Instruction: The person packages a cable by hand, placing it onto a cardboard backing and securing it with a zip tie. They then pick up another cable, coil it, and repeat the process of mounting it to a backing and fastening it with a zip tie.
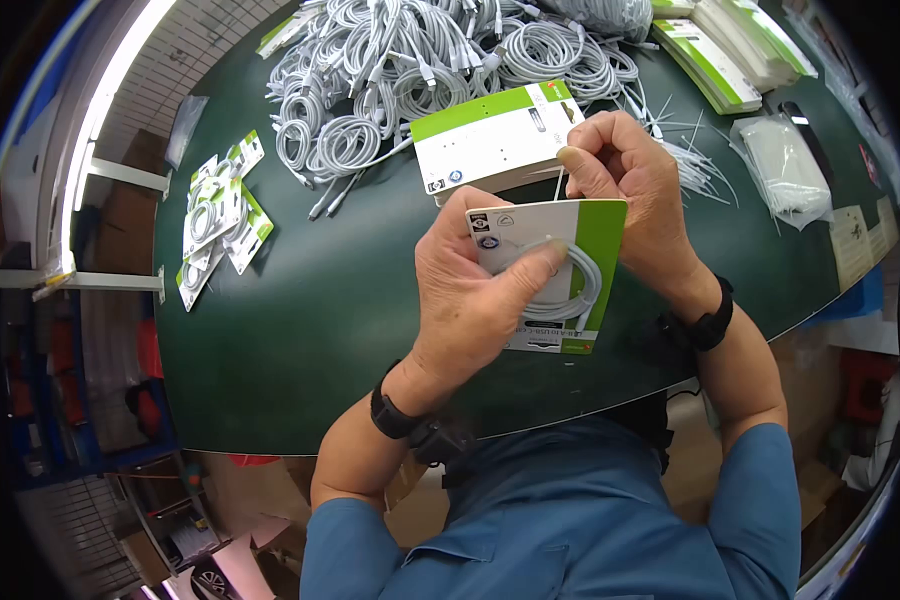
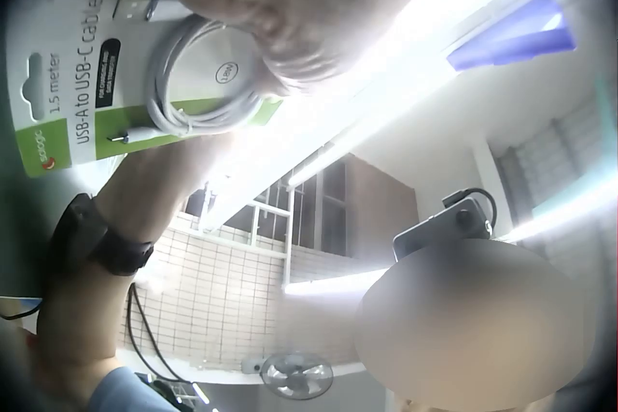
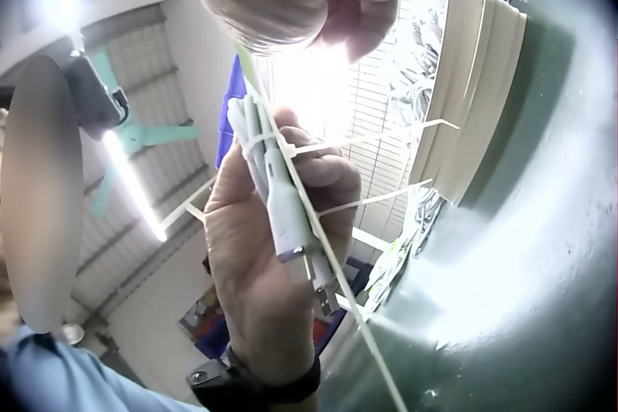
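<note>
My left hand (image 1: 460,290) grips a white and green packaging card (image 1: 602,265), its thumb pressing on a coiled white USB cable (image 1: 592,290) that lies against the card's face. In the left wrist view, the printed card (image 2: 58,84) reads USB-A to USB-C cable, 1.5 meter. Just past the card's upper edge, my right hand (image 1: 635,170) pinches a thin white cable tie (image 1: 559,186) between thumb and forefinger. Two tie tails (image 3: 377,138) stick out from the card's back in the right wrist view, with the cable's plugs (image 3: 299,257) on the other side.
Behind the hands stands a stack of cards (image 1: 470,140). A large heap of coiled cables (image 1: 390,60) covers the back of the green table (image 1: 290,340). Carded cables (image 1: 215,220) lie left; loose ties (image 1: 695,165), a plastic bag (image 1: 785,170) and more cards (image 1: 710,65) lie right.
</note>
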`<state>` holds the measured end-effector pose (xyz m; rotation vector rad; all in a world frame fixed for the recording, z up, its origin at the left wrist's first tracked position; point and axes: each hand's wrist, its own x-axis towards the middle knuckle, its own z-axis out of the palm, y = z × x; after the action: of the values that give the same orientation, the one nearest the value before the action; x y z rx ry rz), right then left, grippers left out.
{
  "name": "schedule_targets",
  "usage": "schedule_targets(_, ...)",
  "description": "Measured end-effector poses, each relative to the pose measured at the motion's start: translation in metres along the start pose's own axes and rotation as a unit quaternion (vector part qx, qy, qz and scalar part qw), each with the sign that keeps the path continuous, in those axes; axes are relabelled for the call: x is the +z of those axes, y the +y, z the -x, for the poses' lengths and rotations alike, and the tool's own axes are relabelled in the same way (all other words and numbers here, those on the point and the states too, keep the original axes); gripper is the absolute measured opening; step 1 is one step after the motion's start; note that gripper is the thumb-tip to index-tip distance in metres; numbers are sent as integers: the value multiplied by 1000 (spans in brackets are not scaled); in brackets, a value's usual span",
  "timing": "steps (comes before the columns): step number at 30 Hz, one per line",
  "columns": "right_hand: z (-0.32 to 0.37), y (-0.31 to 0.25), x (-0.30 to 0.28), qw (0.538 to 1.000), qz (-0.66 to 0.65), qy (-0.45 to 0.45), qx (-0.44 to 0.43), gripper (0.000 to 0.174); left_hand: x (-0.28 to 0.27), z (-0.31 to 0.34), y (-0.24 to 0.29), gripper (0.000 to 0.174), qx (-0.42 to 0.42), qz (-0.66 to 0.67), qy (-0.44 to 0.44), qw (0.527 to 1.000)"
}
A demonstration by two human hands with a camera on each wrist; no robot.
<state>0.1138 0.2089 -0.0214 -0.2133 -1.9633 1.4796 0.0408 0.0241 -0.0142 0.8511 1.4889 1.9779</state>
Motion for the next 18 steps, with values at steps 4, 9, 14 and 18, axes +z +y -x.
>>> schedule_targets(4, -3, 4, -6, 993, -89, -2, 76, 18, -8, -13, -7, 29, -18, 70, 63, 995)
schedule_targets(9, 7, -5, -9, 962, -86, -201, 164, 42, -22, -21, -12, 32, -41, 153, 117, 980)
schedule_targets(14, 11, -13, 6, 960, 6, -245, 132, 42, -25, -24, -17, 34, -54, 183, 127, 973)
schedule_targets(18, 10, -11, 8, 946, -193, -161, 204, 42, -26, -23, -10, 32, -62, 109, 70, 990)
